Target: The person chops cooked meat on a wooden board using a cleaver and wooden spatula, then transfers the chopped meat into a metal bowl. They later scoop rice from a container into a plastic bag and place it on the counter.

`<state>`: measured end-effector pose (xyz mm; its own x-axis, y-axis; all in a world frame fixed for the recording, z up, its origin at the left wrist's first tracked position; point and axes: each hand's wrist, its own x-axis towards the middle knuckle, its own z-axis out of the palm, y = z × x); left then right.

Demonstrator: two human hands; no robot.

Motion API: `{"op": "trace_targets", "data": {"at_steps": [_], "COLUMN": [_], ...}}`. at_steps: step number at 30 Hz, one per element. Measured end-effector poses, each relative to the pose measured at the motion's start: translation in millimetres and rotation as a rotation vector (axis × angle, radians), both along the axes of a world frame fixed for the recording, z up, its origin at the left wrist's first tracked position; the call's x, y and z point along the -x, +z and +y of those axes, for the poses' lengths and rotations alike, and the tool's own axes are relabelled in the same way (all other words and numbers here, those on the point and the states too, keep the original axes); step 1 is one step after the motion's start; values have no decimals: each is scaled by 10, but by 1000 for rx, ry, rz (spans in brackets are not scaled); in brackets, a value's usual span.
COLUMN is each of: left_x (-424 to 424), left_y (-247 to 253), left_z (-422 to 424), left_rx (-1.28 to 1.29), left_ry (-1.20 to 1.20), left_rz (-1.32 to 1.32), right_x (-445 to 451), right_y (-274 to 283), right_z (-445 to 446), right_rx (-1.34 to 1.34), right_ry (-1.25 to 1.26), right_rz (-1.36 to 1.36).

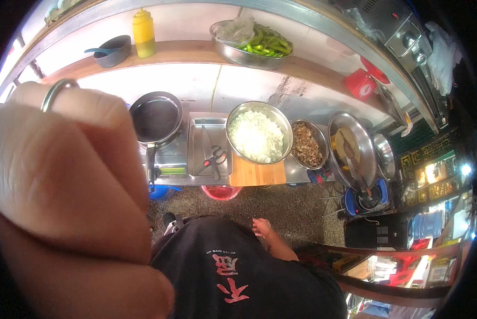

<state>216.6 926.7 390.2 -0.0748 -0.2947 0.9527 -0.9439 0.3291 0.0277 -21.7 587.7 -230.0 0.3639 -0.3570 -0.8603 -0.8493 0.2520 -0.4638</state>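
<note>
My left hand [67, 171] is raised very near the camera and fills the left side of the view. Its fingers are bent, a ring circles one of them, and the fingertips are out of sight. Low beside my body, over the speckled floor, my right hand [262, 227] has loosely curled fingers; whether it holds anything is unclear. Before me on the metal counter are a black frying pan [157, 116], a steel tray [191, 149] with a knife [206, 137] and kitchen scissors [212, 160], and a steel bowl [288, 135] of chopped white food [256, 136].
A wooden cutting board [258, 174] sits under that bowl's front. Rightward stand a bowl of brown chopped food [305, 145] and a large steel basin [368, 159]. The shelf holds a yellow squeeze bottle [144, 34], green peppers [262, 44] and a red scale [360, 84]. A red basin [221, 193] is below.
</note>
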Motion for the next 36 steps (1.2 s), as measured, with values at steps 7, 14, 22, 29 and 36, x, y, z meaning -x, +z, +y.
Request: {"op": "trace_targets", "data": {"at_steps": [7, 14, 22, 29, 36], "left_x": [120, 155, 256, -24, -191], "left_y": [13, -69, -8, -329, -1332], "left_z": [-239, -501, -837, -801, -658], "left_rx": [-21, -24, -42, -160, -716], "left_ry": [-12, -38, -117, 3, 133], "left_rz": [-4, 0, 8, 209, 538], "right_x": [752, 1106, 1155, 2112, 1803], "right_y": [-615, -723, -318, -1450, -1278], "right_z": [-231, -576, -452, -570, -24], "right_rx": [8, -187, -235, -126, 155], "right_ry": [-60, -197, -298, -136, 283], "right_rz": [65, -20, -122, 52, -45]}}
